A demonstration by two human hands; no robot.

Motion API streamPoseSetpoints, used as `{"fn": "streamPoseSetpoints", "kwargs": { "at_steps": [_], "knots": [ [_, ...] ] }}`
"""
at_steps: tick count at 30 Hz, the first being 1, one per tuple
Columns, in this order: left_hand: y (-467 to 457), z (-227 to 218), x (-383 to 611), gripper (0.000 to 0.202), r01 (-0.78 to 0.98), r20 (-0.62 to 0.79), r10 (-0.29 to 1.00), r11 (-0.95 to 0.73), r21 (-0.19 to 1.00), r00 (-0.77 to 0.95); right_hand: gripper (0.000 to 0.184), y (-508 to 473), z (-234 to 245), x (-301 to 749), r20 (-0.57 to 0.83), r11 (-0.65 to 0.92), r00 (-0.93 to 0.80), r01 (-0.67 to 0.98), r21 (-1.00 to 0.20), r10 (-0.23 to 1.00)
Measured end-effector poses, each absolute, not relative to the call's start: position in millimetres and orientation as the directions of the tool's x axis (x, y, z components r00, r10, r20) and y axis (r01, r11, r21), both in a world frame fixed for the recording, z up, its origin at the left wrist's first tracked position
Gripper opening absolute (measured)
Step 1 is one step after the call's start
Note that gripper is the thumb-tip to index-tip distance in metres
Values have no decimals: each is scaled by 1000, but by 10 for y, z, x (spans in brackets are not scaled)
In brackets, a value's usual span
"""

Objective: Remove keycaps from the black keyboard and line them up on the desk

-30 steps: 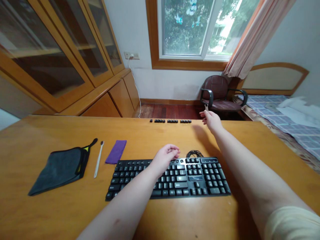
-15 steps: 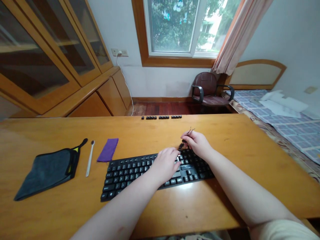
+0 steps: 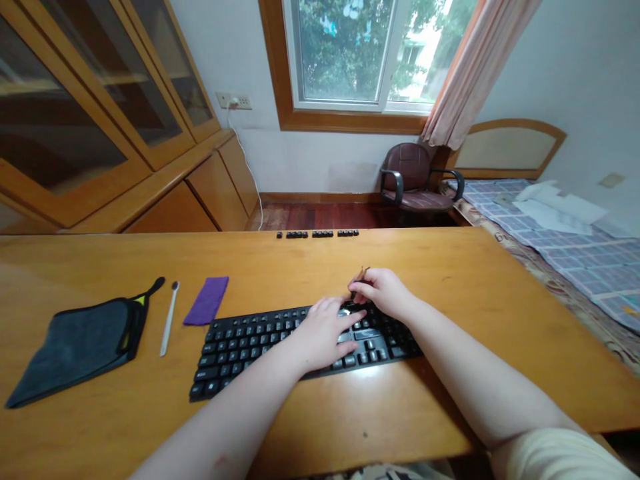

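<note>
A black keyboard [image 3: 260, 343] lies slightly slanted on the wooden table. My left hand [image 3: 325, 333] rests over its right-middle part, fingers spread and pressing on the keys, thumb apart. My right hand [image 3: 387, 293] is at the keyboard's back edge, its fingers closed round a thin wire keycap puller [image 3: 361, 273]. The puller's prongs stick up above the fingers; its lower end is at the top row, partly hidden by the hand. Whether it grips a key, I cannot tell. Along the table's far edge several loose black keycaps [image 3: 323, 234] stand in short groups.
Left of the keyboard lie a purple cloth [image 3: 207, 301], a white brush [image 3: 169, 320] with a dark head, and a folded dark grey cloth [image 3: 80, 340] with a loop. Beyond the table are an office chair [image 3: 413, 173], a bed [image 3: 560, 227] and a glass-door cabinet [image 3: 165, 193].
My right hand has come down and left with the keycap puller, closer to the top row. My left hand's fingers have spread wider on the keys. The view has shifted slightly.
</note>
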State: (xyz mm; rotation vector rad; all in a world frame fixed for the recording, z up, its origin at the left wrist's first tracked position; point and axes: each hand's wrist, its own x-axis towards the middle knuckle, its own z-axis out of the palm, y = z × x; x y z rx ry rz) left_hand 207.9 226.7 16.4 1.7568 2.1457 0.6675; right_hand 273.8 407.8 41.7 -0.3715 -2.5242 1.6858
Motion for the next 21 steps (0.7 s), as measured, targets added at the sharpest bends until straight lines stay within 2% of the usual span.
{"fn": "streamPoseSetpoints", "kwargs": {
  "at_steps": [9,13,17,21],
  "knots": [
    [2256,207,2021,64,831,33,986,121,543,-165,18,4053,470,2746,-37,505,-973,150,-850,228],
    [2248,233,2021,66,835,13,988,120,538,-151,17,4024,486,2744,-51,509,-969,171,-844,241],
    [2248,237,2015,67,840,-2,988,131,526,-153,17,4046,460,2741,-52,575,-986,135,-807,159],
    [2257,224,1987,78,856,-16,991,121,502,-131,21,4107,448,2744,-7,617,-998,44,-785,64]
  ]
}}
